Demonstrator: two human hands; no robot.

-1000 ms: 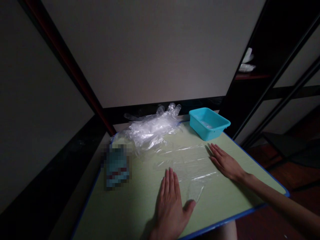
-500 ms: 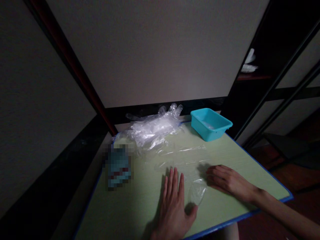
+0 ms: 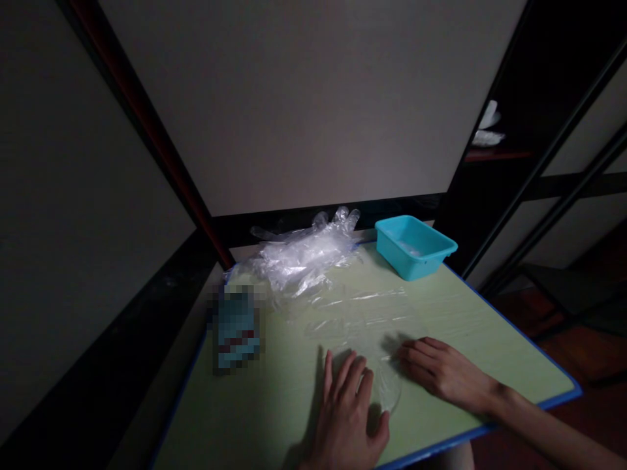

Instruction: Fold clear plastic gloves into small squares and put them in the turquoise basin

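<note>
A clear plastic glove (image 3: pixel 362 313) lies spread on the pale green table (image 3: pixel 274 391), its lower part between my hands. My left hand (image 3: pixel 350 408) rests over the glove's near left side, fingers apart and slightly bent, holding nothing. On the right, my right hand (image 3: pixel 441 372) is palm down beside the glove, its fingers curled close together over the edge; whatever is under the fingertips is hidden. Beyond both hands, a crumpled pile of clear plastic gloves (image 3: pixel 308 251) sits at the back of the table.
A turquoise basket (image 3: pixel 414 251) stands at the back right corner, with something clear inside. A blurred teal packet (image 3: pixel 238 333) lies at the left edge. Pale panels (image 3: pixel 294 104) rise behind the table. White items (image 3: pixel 488 127) sit on a dark shelf at right.
My left hand's fingers have bent from lying straight, and the hand has shifted slightly. My right hand has moved a little nearer to me. The glove's near part has shifted slightly.
</note>
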